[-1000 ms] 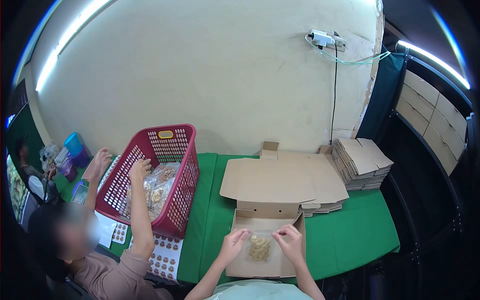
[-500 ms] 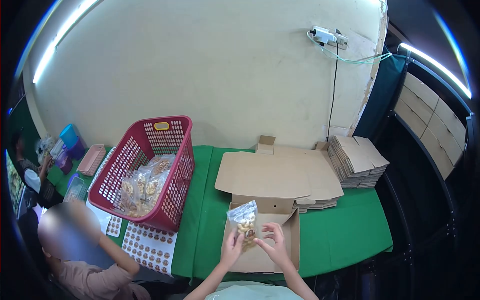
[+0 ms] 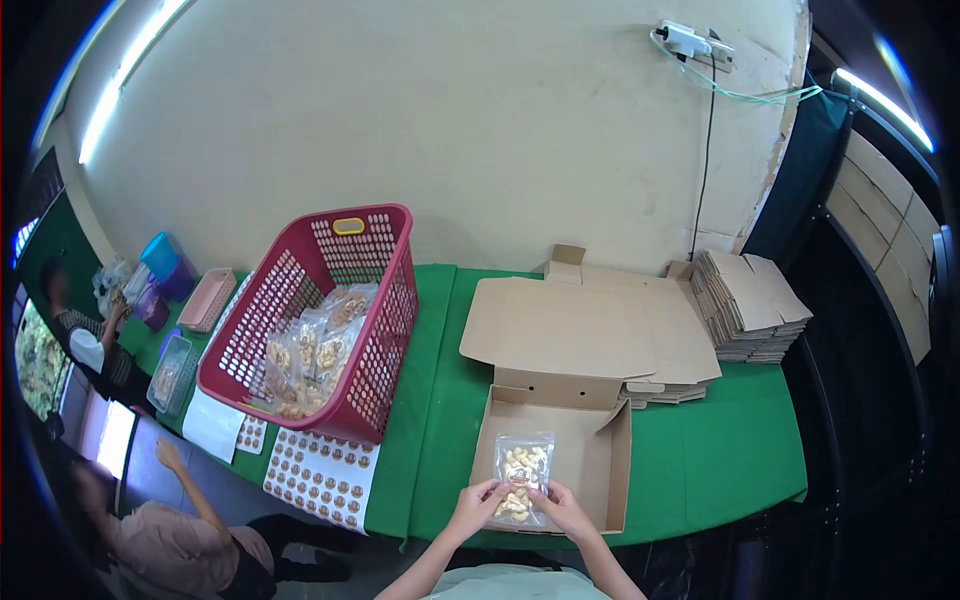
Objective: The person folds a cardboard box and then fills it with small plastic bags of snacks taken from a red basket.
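A clear zip bag of cashew nuts with a round label faces up between my hands. My left hand grips its left edge, thumb on the front. On the opposite edge my right hand pinches it the same way. The bag overlaps the inside of an open cardboard box, whose lid is folded back toward the wall. The fingers behind the bag are hidden.
A maroon basket of similar bags stands left, beside label sheets. Flattened boxes are stacked at right on the green cloth. A seated person is close on the left; another person is farther back.
The bag has turned from tilted to upright and come lower over the box. My right hand has closed on its right edge. The seated person's arm and head have shifted left, and the view has moved.
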Demonstrator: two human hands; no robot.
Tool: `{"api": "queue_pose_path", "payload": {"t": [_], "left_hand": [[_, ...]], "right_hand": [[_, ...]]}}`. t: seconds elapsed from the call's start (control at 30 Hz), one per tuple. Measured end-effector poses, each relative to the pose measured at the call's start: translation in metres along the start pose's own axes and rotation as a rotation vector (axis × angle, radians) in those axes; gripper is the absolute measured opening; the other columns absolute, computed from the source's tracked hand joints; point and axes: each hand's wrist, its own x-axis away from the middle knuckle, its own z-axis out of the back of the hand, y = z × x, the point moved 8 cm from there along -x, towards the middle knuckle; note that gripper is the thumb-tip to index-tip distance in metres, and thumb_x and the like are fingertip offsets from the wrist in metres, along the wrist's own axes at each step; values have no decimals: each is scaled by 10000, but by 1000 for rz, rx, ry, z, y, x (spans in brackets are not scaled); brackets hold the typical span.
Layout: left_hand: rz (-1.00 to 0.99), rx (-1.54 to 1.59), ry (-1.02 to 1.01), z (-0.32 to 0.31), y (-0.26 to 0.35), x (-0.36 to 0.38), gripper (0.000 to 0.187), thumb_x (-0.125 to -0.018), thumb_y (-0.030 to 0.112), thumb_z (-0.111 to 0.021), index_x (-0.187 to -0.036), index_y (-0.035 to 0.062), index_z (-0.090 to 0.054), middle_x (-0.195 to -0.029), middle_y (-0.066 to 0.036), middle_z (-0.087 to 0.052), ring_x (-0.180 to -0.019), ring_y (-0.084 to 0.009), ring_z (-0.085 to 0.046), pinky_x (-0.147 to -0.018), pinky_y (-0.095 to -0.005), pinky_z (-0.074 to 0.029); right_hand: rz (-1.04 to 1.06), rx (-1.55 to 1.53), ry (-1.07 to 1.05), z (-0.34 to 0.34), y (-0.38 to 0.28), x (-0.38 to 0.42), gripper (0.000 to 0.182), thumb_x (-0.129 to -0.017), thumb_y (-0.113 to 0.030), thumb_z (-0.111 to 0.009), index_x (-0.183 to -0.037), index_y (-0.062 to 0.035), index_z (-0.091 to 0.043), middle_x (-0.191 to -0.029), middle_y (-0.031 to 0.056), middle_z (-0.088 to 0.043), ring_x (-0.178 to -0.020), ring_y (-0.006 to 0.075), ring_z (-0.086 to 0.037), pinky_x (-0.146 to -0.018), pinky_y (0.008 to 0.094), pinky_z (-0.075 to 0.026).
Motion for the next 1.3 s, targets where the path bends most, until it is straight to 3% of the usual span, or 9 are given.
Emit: {"api": "queue_pose_path", "payload": {"t": [0.27,0.47,0.57,0.6,0.7,0.73,0.93,1.1,1.3], "left_hand": [[-104,-195,201,19,-43,2,423,-837,248,-580,-1155,-8,-472,-1031,-127,-559,-935,-202,-565,-776,-308,-468],[-35,94,191,50,-61,9,394,-855,177,-545,-1194,15,-426,-1141,-106,-520,-1037,-217,-526,-849,-335,-449],[-8,237,183,74,-53,22,286,-879,128,-503,-1141,15,-477,-1113,-99,-542,-1005,-187,-545,-839,-310,-450],[14,326,189,86,-47,28,267,-884,122,-495,-1126,11,-489,-1091,-97,-554,-994,-182,-551,-836,-303,-450],[-79,431,298,129,-19,52,216,-891,98,-477,-1078,-2,-522,-1018,-90,-584,-950,-166,-568,-821,-282,-450],[-136,440,346,144,-9,58,202,-893,89,-472,-1061,-6,-532,-992,-87,-593,-934,-161,-573,-816,-275,-450],[-429,-33,727,254,51,101,133,-812,-27,-499,-897,-11,-600,-904,-102,-610,-857,-180,-593,-765,-274,-457],[-635,-445,927,322,93,121,208,-770,3,-545,-961,44,-617,-1022,-108,-580,-994,-257,-542,-834,-345,-433],[-498,-748,750,356,89,100,280,-800,232,-570,-1073,178,-589,-1172,-6,-511,-1186,-207,-381,-997,-464,-83]], "right_hand": [[-123,-165,57,5,80,-37,241,-800,-99,-613,-1015,-12,-543,-930,59,-604,-787,118,-584,-701,239,-477],[-258,237,200,28,161,-51,569,-706,-123,-707,-1156,22,-391,-921,121,-582,-803,181,-583,-711,280,-478],[-62,929,322,25,133,-54,745,-637,-140,-749,-1203,25,-293,-995,199,-513,-912,293,-537,-774,354,-453],[-39,936,384,6,88,-45,633,-635,-140,-723,-1118,30,-352,-1080,249,-447,-1005,396,-470,-853,409,-408],[-58,993,366,-8,71,-55,626,-631,-158,-727,-1107,7,-356,-1126,237,-417,-994,368,-474,-834,410,-416],[15,1011,346,-13,79,-59,469,-618,-133,-729,-960,7,-440,-964,204,-495,-904,319,-516,-760,394,-426],[-358,884,-75,-18,128,-99,226,-682,-157,-673,-811,4,-582,-636,113,-586,-601,232,-580,-587,352,-463],[215,942,232,-84,-55,-153,217,-761,-150,-627,-868,28,-564,-679,87,-599,-616,120,-554,-563,262,-447],[655,535,38,-261,-220,-190,181,-813,-75,-569,-956,34,-541,-839,98,-613,-755,146,-598,-684,271,-473]]}}
